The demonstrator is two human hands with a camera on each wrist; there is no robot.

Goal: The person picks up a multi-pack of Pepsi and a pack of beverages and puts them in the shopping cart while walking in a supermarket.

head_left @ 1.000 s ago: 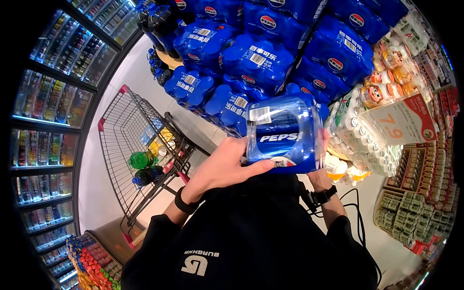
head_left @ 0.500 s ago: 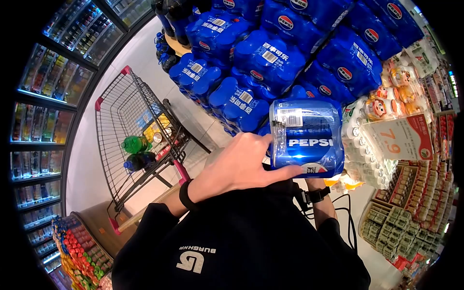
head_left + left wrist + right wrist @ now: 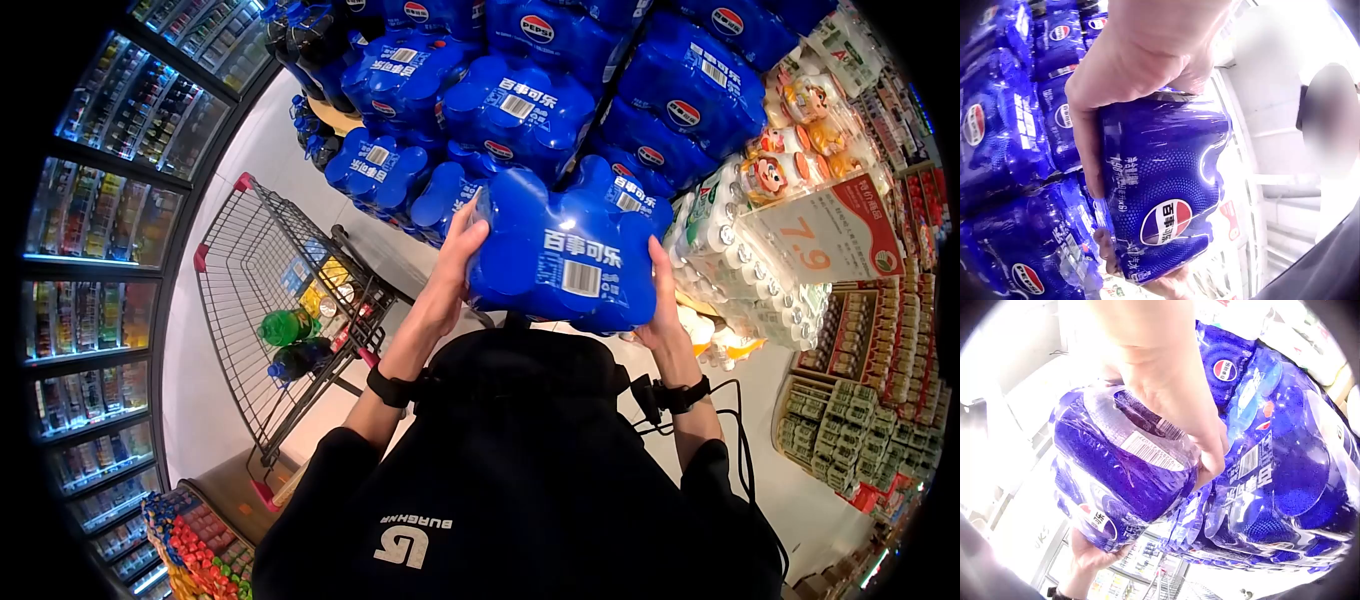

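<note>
A blue shrink-wrapped Pepsi multipack (image 3: 560, 250) is held in front of the body with its barcode face up. My left hand (image 3: 452, 275) grips its left end, thumb along the upper edge. At the opposite end my right hand (image 3: 665, 300) holds it, fingers along the side. In the left wrist view, the left hand (image 3: 1141, 56) bends over the pack's end, and a round logo shows on the wrap (image 3: 1160, 169). The right wrist view shows the right hand (image 3: 1172, 381) over a clear-wrapped end of the pack (image 3: 1110, 469) with a barcode.
Stacked Pepsi packs (image 3: 520, 105) rise just ahead. To the left stands a shopping cart (image 3: 270, 240) holding a green bottle (image 3: 290, 327) and other goods. White packs (image 3: 750, 270) and a price sign (image 3: 830, 235) are at the right. Lit drink shelves (image 3: 90, 320) line the far left.
The pack has turned from its clear-wrapped end facing up to its broad barcode face up. My left hand has shifted from across its near side to its left end; the right hand shows more.
</note>
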